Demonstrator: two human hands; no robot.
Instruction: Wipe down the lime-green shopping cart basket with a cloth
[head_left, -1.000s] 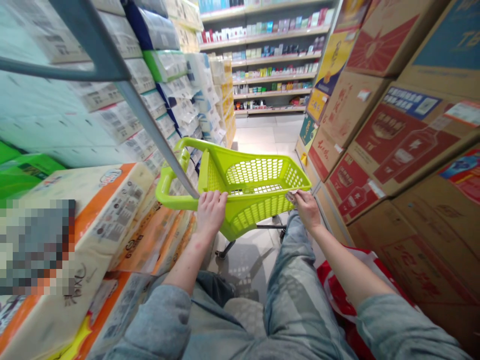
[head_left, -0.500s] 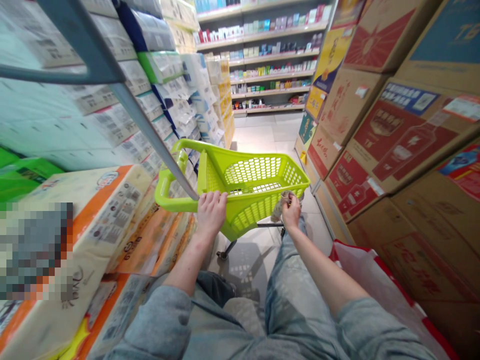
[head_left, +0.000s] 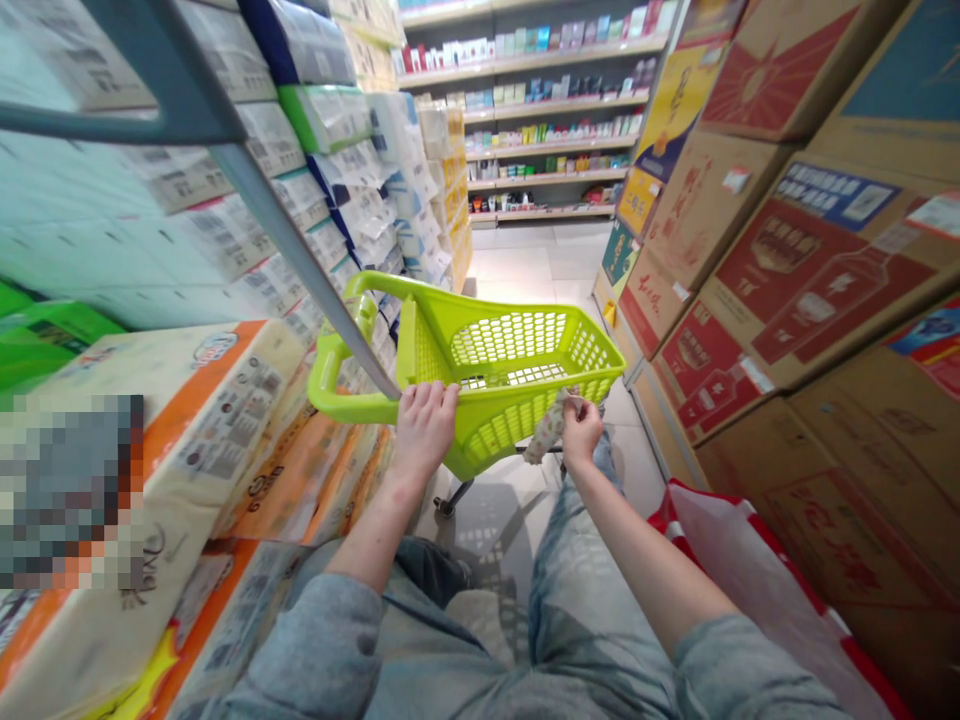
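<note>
A small lime-green shopping cart [head_left: 491, 415] stands in front of me, its slatted basket lying open to the right. My left hand [head_left: 425, 428] is closed over the basket's near rim, beside the foot of a grey pole [head_left: 304, 255] that rises from the cart toward the upper left. At the near right side of the basket, my right hand [head_left: 583, 430] pinches a pale, speckled piece of cloth [head_left: 548, 430]. The cloth hangs down to the left, against or just in front of the basket wall; whether it touches is unclear.
Packs of tissue paper [head_left: 262, 390] are stacked on the left. Cardboard cartons [head_left: 825, 270] form a wall on the right, with a red-and-white bag [head_left: 739, 540] below them. Shelves of small boxes [head_left: 555, 100] stand across the aisle's far end. Tiled floor [head_left: 525, 240] runs between.
The cloth in my right hand has swung out to the left and shows longer. My left hand stays on the rim. The view has shifted slightly.
</note>
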